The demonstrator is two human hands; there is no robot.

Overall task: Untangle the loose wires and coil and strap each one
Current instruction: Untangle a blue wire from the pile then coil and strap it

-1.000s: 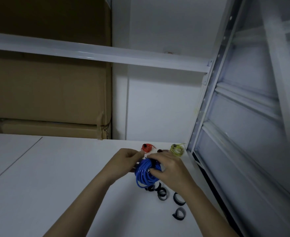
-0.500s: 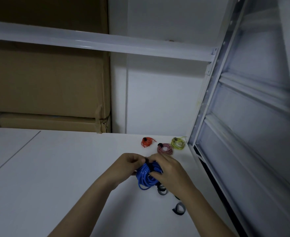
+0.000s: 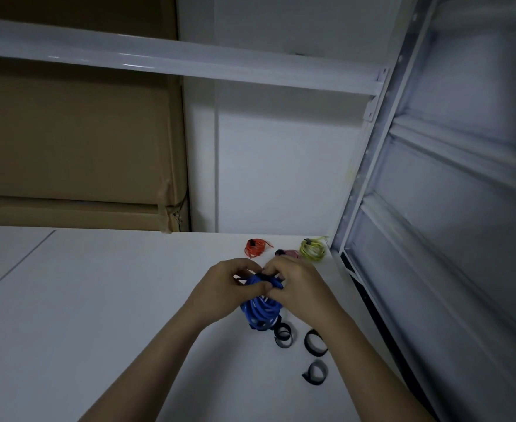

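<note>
A coiled blue wire (image 3: 261, 310) hangs between both hands just above the white table (image 3: 98, 300). My left hand (image 3: 229, 287) grips the coil's upper left side, thumb across the top. My right hand (image 3: 299, 287) pinches the coil's top, where a dark strap seems to wrap it. Behind them lie three strapped coils: an orange one (image 3: 255, 247), a pink one (image 3: 290, 254) partly hidden by my right hand, and a yellow-green one (image 3: 313, 248).
Three loose black straps lie curled near my right forearm: one (image 3: 283, 335) under the blue coil, one (image 3: 315, 341) beside it, one (image 3: 316, 373) nearer me. A white metal rack frame (image 3: 369, 190) borders the table on the right. Cardboard boxes (image 3: 74, 147) stand at the back left.
Both hands stayed on the blue coil and closed together over its top, where before the right hand cupped its side. The view shifted a little.
</note>
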